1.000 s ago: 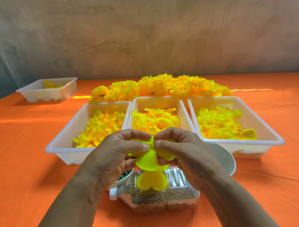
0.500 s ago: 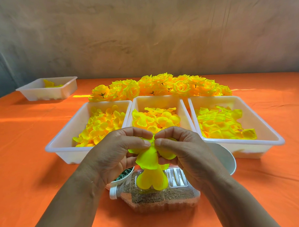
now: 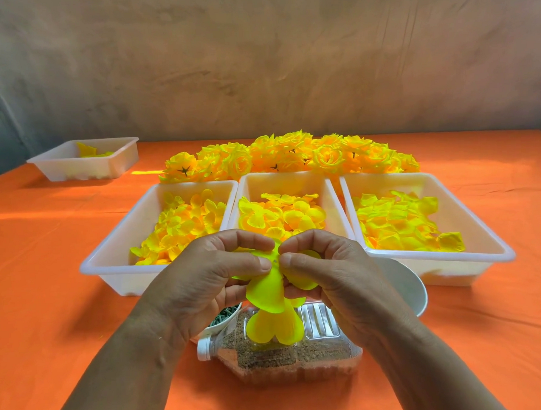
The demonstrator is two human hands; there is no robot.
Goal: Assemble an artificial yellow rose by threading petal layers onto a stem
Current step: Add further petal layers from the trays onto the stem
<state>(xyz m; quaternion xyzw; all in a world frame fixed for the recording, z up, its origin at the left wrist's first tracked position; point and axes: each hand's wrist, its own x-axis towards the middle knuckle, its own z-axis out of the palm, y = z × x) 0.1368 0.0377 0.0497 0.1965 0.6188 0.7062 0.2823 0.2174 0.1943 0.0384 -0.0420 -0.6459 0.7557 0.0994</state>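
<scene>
Yellow petal layer (image 3: 265, 293): you pinch it with both hands, left hand (image 3: 201, 282) and right hand (image 3: 340, 273), thumb and fingers of each clenched on its top part. It hangs near the table (image 3: 49, 276) front edge, just above a sand-filled bottle (image 3: 301, 361) lying there. Three petal trays (image 3: 123, 281) sit behind.

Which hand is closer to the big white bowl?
Right. The right hand is beside the big white bowl; the left hand is farther away, across the petal layer.

On the orange cloth (image 3: 49, 276) lies a sand-filled clear bottle (image 3: 301, 361) — a white bowl (image 3: 411, 291) just beside it.
</scene>
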